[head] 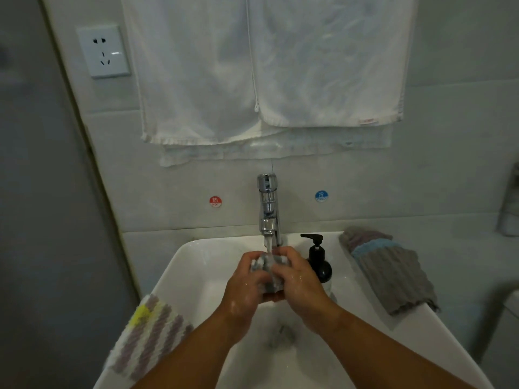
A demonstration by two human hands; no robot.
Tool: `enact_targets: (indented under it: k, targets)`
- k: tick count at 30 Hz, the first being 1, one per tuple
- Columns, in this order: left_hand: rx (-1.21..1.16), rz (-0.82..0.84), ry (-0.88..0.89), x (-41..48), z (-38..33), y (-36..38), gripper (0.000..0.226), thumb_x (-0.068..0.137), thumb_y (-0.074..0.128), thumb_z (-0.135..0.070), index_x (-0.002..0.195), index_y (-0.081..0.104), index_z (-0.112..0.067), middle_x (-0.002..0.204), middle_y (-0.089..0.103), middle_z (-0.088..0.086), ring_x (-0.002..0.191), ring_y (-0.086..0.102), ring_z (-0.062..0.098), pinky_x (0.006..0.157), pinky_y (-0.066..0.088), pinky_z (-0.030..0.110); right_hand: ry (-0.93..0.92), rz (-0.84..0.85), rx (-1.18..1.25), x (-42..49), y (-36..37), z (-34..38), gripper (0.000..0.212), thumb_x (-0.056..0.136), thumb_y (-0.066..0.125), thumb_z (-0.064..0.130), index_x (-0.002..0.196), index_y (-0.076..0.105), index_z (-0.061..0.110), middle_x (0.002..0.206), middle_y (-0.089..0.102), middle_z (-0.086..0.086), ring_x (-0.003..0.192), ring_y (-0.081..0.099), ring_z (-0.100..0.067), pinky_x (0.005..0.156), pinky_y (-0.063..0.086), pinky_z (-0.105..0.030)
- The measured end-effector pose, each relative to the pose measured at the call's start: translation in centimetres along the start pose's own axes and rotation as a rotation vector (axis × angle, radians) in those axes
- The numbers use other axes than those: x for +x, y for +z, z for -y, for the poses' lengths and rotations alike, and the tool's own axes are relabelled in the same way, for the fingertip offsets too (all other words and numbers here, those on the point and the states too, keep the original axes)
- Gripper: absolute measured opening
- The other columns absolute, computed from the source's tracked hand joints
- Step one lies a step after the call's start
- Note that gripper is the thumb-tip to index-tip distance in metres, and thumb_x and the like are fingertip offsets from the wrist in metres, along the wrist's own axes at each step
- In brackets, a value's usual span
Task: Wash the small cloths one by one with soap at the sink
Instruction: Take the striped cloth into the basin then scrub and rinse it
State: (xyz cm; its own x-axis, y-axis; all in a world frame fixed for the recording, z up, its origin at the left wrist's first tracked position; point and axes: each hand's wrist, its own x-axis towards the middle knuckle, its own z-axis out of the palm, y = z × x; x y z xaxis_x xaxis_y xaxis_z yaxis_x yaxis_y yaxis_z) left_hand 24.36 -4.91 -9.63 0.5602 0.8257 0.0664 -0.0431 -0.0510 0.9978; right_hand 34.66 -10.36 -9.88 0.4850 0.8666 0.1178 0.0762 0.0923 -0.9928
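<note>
Pale tiled wall (449, 164) fills the upper half of the frame, with two white towels (196, 80) hanging side by side at top centre and a white power socket (103, 51) in the upper left. Lower on the wall, a red hot sticker (215, 201) sits left of the chrome faucet (268, 209) and a blue cold sticker (321, 196) sits to its right. Water (268, 247) runs from the spout into the white sink (196, 265), which takes up the lower centre of the frame.

Both hands meet under the stream, just below the spout at the frame's centre. The left hand (247, 284) and the right hand (299, 279) have their fingers curled round a small grey cloth (271, 272), bunched up between them, and the water lands on its top. Both hands look wet (suds or droplets glisten on their backs).

A black pump soap dispenser (318, 261) stands on the sink's rim just right of the right hand, partly hidden behind it. Further right, a pile of grey ribbed cloths (393, 276), one with a blue band, lies along the right rim. At the lower left of the frame, a white cloth with purple stripes (148, 332) and a yellow patch drapes over the left rim, well apart from the hands.
</note>
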Motion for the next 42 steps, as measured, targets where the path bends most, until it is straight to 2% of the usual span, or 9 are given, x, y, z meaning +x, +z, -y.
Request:
enact_targets:
  k: [3,8,15,21,24,26,30,35,42]
  targets:
    - [0.033,0.059,-0.015,-0.1,-0.6,-0.2,0.033,0.097,0.061,-0.008,0.124,0.054,-0.026,0.112,0.068,0.004,0.1,0.069,0.023,0.079,0.061,0.029,-0.02,-0.024,0.013,-0.1,-0.2,0.4,0.022,0.104,0.05,0.011,0.112,0.059,0.03,0.113,0.066,-0.004,0.101,0.068,-0.018,0.076,0.063,-0.029]
    - [0.152,0.038,0.028,0.2,-1.4,-0.7,0.027,0.098,0.066,-0.028,0.121,0.055,-0.035,0.115,0.07,-0.002,0.1,0.071,0.018,0.076,0.06,0.025,-0.046,0.002,0.029,-0.2,-0.4,1.6,0.023,0.101,0.058,0.01,0.115,0.061,0.028,0.114,0.067,-0.004,0.102,0.069,-0.019,0.077,0.062,-0.027]
    - [0.134,-0.008,-0.012,0.0,-1.8,-1.2,0.028,0.095,0.067,-0.006,0.115,0.06,-0.024,0.106,0.072,0.005,0.094,0.072,0.023,0.074,0.062,0.03,0.076,0.115,-0.014,-0.8,-0.5,2.9,0.033,0.098,0.062,0.005,0.122,0.055,0.026,0.114,0.067,-0.003,0.104,0.068,-0.02,0.085,0.062,-0.035]
    - [0.226,0.091,-0.158,-1.7,-1.2,-0.9,0.027,0.09,0.075,-0.01,0.109,0.061,-0.023,0.103,0.069,0.005,0.089,0.072,0.023,0.068,0.061,0.026,0.223,0.207,-0.155,-2.2,-1.2,1.6,0.028,0.096,0.063,0.007,0.116,0.056,0.025,0.115,0.065,-0.006,0.102,0.068,-0.023,0.08,0.063,-0.033]
    - [0.16,0.115,-0.08,-2.3,-2.4,-1.1,0.027,0.089,0.076,-0.01,0.112,0.063,-0.017,0.107,0.072,0.009,0.093,0.075,0.027,0.078,0.064,0.037,0.133,0.135,-0.191,-2.8,-1.6,3.2,0.024,0.096,0.062,0.007,0.111,0.059,0.025,0.109,0.066,-0.003,0.097,0.069,-0.021,0.077,0.064,-0.034]
    - [0.125,0.099,0.04,-2.0,-4.5,-1.2,0.025,0.091,0.073,-0.01,0.113,0.064,-0.017,0.108,0.074,0.01,0.097,0.075,0.026,0.084,0.063,0.042,-0.05,0.04,-0.286,-2.3,-1.8,5.4,0.025,0.095,0.063,0.01,0.11,0.061,0.03,0.105,0.068,0.001,0.094,0.07,-0.017,0.076,0.064,-0.035]
    - [0.13,0.042,0.234,0.4,-10.0,-1.4,0.028,0.089,0.074,-0.007,0.11,0.063,-0.022,0.108,0.072,0.011,0.095,0.074,0.026,0.082,0.063,0.043,-0.33,-0.016,-0.345,-0.2,-1.8,11.1,0.038,0.096,0.061,0.009,0.123,0.052,0.033,0.111,0.062,0.0,0.092,0.068,-0.014,0.07,0.063,-0.027]
    - [0.14,-0.031,0.258,2.8,-13.2,-1.6,0.034,0.081,0.078,-0.004,0.108,0.065,-0.02,0.112,0.068,0.016,0.098,0.073,0.032,0.078,0.064,0.046,-0.248,0.026,-0.239,2.8,-1.1,14.6,0.056,0.094,0.058,0.008,0.142,0.046,0.035,0.125,0.056,-0.006,0.1,0.067,-0.024,0.075,0.064,-0.042]
    - [0.17,-0.029,0.232,1.8,-11.4,-1.3,0.026,0.087,0.071,-0.001,0.106,0.064,-0.016,0.098,0.073,0.011,0.086,0.075,0.027,0.077,0.065,0.044,-0.185,0.016,-0.356,2.7,-0.8,13.0,0.054,0.097,0.056,0.013,0.143,0.045,0.037,0.119,0.055,0.001,0.088,0.071,-0.024,0.064,0.065,-0.036]
